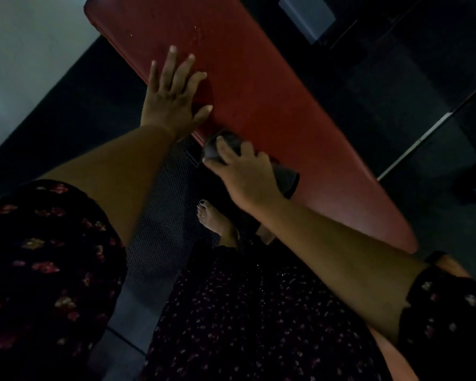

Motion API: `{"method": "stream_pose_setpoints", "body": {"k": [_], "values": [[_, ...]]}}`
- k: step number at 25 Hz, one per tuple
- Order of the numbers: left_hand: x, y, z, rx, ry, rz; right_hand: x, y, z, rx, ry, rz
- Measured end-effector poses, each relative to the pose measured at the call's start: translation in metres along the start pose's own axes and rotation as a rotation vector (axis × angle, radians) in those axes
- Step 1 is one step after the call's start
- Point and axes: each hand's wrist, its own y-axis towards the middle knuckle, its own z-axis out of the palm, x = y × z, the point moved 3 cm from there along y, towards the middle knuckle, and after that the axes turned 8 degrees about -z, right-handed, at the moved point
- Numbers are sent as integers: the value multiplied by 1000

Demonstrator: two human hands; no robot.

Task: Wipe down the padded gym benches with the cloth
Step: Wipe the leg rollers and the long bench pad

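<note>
A long red padded bench (259,86) runs diagonally from the upper left to the lower right of the dim head view. My left hand (173,94) lies flat on its near edge with the fingers spread and straight. Just below it, my right hand (242,171) grips a dark grey cloth (286,180) bunched against the bench's near edge; part of the cloth sticks out past the fingers at both ends. A few pale specks show on the pad's far end.
My bare foot (217,221) stands on a dark textured mat (162,215) under the bench. A thin metal bar (434,127) crosses the dark floor at right. A pale wall (25,64) fills the upper left. A grey box (308,15) sits at the top.
</note>
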Motion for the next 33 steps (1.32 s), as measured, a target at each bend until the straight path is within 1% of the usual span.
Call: {"method": "stream_pose_setpoints", "body": {"k": [1, 4, 7, 9, 11, 12, 13, 17, 18, 20, 22, 23, 24, 27, 29, 31, 33], "values": [[4, 3, 1, 31, 14, 21, -16, 3, -6, -30, 14, 48], [9, 9, 2, 136, -83, 28, -82, -1, -18, -58, 38, 304], [8, 10, 2, 157, -82, 0, -132, -9, -27, -62, 39, 491], [7, 11, 0, 170, -69, -6, -152, -1, -33, -83, 106, 623], [6, 12, 0, 196, -52, -10, -152, 14, -39, -115, 183, 728], [6, 13, 0, 218, -38, -10, -140, 22, -42, -126, 175, 720], [7, 14, 2, 244, -23, -10, -122, 27, -42, -127, 135, 656], [9, 17, 2, 311, 0, 6, -14, 17, -3, -57, -51, 154], [8, 17, 0, 321, 1, 5, 7, 13, 7, -50, -102, 65], [6, 19, -2, 349, -6, -15, 27, 17, 17, -7, -190, -20], [5, 20, -2, 360, -24, -34, 20, 31, 8, -10, -185, -59], [5, 20, -3, 354, -36, -36, 9, 37, 0, -25, -158, -50], [6, 19, -3, 346, -42, -35, -9, 40, -9, -42, -136, -2], [6, 19, -1, 344, -32, -39, -85, 29, -29, -76, -56, 309], [7, 19, 1, 320, -32, -32, -128, 19, -38, -83, -54, 443], [12, 10, 4, 172, -41, -4, -157, 24, -44, -85, -12, 553], [19, -3, 7, 29, -111, 23, -166, 38, -50, -96, 75, 661]]}}
